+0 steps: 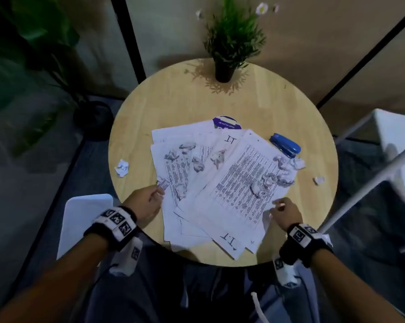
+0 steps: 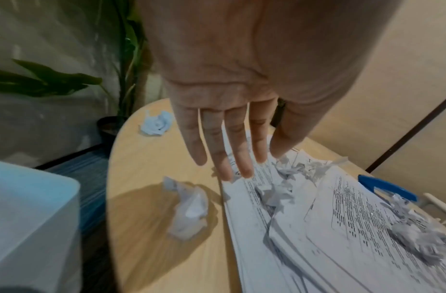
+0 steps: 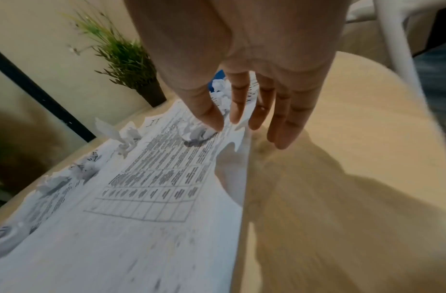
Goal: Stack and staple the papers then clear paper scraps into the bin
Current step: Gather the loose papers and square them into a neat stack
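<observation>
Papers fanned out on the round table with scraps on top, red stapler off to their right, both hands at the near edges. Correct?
One slip: the stapler is blue, not red, as the head view shows. The rest holds: the papers lie fanned on the round table with scraps on top, left hand and right hand at their near edges.

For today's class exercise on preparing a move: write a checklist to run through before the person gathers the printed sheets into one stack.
1. Printed white sheets squared up: not ok, fanned out.
2. Sheets free of crumpled paper scraps: not ok, several lie on top.
3. Left hand free: ok in the left wrist view, fingers straight at the sheets' edge.
4. Right hand free: ok, nothing held.
5. Blue stapler reachable: ok, beside the sheets.
6. White bin empty: cannot tell.
</observation>
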`<state>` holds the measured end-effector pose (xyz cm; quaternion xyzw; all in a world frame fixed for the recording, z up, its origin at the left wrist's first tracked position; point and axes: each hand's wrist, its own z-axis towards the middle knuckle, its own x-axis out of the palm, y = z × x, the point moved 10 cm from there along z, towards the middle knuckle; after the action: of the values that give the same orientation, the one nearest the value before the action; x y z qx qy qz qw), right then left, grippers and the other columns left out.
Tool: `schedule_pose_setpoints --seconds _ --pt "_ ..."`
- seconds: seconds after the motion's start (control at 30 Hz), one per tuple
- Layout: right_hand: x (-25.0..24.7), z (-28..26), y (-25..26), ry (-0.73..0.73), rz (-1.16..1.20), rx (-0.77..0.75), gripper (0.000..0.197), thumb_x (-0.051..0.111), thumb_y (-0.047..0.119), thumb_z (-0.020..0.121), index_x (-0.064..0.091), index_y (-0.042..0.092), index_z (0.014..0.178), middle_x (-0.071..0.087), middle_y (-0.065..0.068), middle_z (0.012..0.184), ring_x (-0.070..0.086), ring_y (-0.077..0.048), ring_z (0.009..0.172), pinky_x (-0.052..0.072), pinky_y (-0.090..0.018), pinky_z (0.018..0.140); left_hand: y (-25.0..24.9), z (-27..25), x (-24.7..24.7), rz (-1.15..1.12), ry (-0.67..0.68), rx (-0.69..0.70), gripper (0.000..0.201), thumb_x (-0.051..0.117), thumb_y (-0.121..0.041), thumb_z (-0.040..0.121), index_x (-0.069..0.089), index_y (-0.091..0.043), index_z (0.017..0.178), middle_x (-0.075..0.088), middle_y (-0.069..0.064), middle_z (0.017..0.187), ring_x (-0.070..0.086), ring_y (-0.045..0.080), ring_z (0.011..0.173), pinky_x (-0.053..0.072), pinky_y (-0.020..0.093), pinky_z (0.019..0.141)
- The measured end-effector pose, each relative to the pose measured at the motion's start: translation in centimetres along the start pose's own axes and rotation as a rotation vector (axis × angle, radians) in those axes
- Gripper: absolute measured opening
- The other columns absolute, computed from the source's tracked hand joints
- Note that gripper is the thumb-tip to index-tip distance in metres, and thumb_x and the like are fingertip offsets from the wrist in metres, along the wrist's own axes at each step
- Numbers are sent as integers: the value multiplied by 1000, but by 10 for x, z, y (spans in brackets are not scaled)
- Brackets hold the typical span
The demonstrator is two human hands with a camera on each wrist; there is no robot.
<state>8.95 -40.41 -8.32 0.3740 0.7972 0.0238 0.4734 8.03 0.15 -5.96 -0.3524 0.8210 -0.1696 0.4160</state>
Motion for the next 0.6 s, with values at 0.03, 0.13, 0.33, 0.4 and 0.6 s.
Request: schedule_pose_setpoints --seconds 0.03,0.13,0.33,0.4,0.6 --pt "1 3 3 -13 16 -23 28 58 9 87 55 1 115 62 -22 105 50 -25 76 35 -26 55 0 8 3 33 -12 10 22 46 -14 94 58 -11 112 64 10 106 61 24 88 46 24 71" --pt "6 17 10 -41 17 -53 30 59 15 88 55 2 114 60 -19 105 51 -26 75 35 -24 49 -9 30 1 195 -67 61 38 52 -17 92 44 -9 128 60 14 117 59 28 101 45 29 84" --pt "5 28 18 -197 146 -105 16 63 17 84 55 7 93 52 -12 90 54 -28 73 48 -35 57 -11 61 -20 236 -330 151 60 60 -19 87 32 -4 138 48 24 128 55 39 110 45 39 84" --pt "5 31 16 -189 176 -73 15 63 17 85 49 13 87 47 -9 79 45 -21 61 36 -25 51 10 72 -17 199 -333 50 57 61 -21 86 36 -4 135 48 23 130 55 39 111 47 42 88" --pt "10 22 -7 -70 321 84 49 70 28 75 57 1 113 64 -20 105 64 -35 85 46 -35 64 27 73 3 -169 -218 -12 36 60 -16 85 54 14 105 54 43 105 61 47 94 46 39 75"
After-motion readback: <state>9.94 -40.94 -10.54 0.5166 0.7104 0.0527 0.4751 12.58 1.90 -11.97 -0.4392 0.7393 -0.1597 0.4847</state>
